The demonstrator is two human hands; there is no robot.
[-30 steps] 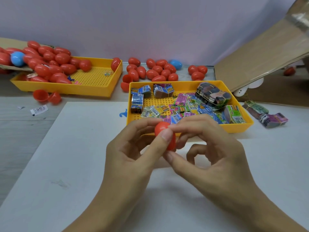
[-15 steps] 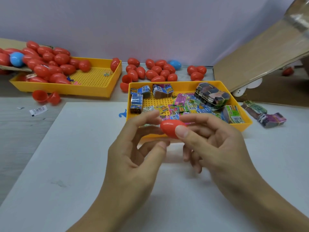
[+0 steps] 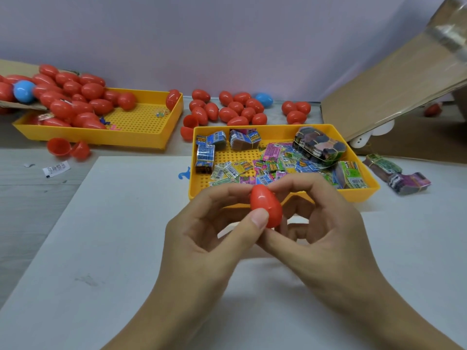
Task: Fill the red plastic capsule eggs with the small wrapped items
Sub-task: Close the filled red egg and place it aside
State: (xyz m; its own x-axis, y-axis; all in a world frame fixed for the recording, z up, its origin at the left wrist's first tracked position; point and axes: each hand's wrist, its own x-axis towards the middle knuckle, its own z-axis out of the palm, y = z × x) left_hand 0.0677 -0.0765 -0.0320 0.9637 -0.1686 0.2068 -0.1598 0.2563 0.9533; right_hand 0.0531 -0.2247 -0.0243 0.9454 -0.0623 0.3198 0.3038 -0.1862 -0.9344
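Red capsule egg [image 3: 265, 205], glossy plastic, closed, narrow end up and tilted slightly left. It is held in the air above the white sheet [image 3: 106, 223] on the tabletop [image 3: 27, 193], just in front of the near yellow tray [image 3: 364, 192].

Left hand [image 3: 202, 238] pinches the egg: thumb tip pressed on its lower left side, index finger curled to its upper back. Right hand [image 3: 326, 236] also grips it: thumb under the wide end, index finger arched over the top, other fingers curled behind. Egg sits between the two hands, touching both.

The near yellow tray holds the small wrapped items [image 3: 267, 168], colourful flat packets, loose and in banded stacks, plus a dark bundle [image 3: 319, 145] at the back right. Two more banded stacks [image 3: 396, 174] lie on the tabletop right of that tray.

Far yellow tray [image 3: 141, 137] at left holds a pile of red eggs [image 3: 73, 99] with one blue egg [image 3: 23, 90]. More red eggs [image 3: 237, 109] lie loose behind the near tray, another blue one [image 3: 264, 99] among them. Open egg halves [image 3: 68, 149] sit in front of the far tray. Cardboard flap [image 3: 394, 82] at right.
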